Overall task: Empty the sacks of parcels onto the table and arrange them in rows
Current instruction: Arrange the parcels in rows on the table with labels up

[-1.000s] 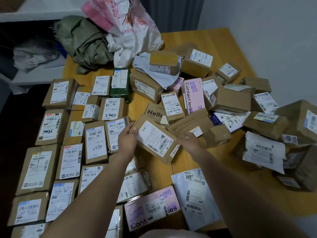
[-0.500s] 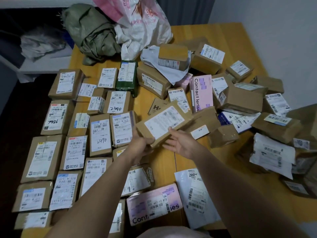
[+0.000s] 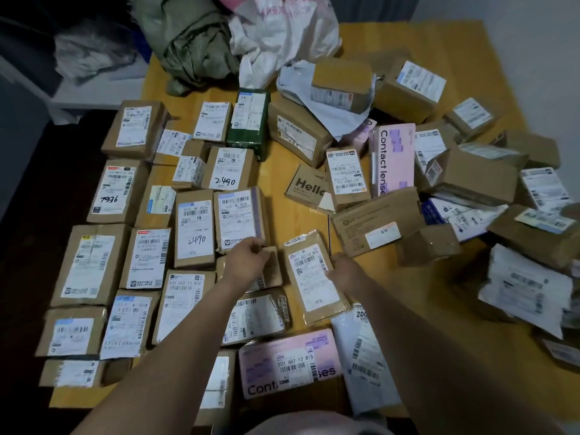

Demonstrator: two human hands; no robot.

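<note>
Evidently the right hand (image 3: 345, 269) is gripping the parcel (image 3: 314, 279) by its 3 o'clock edge, squaring it against the rows (image 3: 194, 227) just below the table's (image 3: 439, 42) centre. The left hand (image 3: 248, 263) is curling its fingers (image 3: 255, 248) onto the box (image 3: 273, 273) at the parcel's 9 o'clock, grip unclear. The parcel's label is showing "502 602 12 815", and a pink carton (image 3: 392, 158) at 1 o'clock is showing "Contact lense".
</note>
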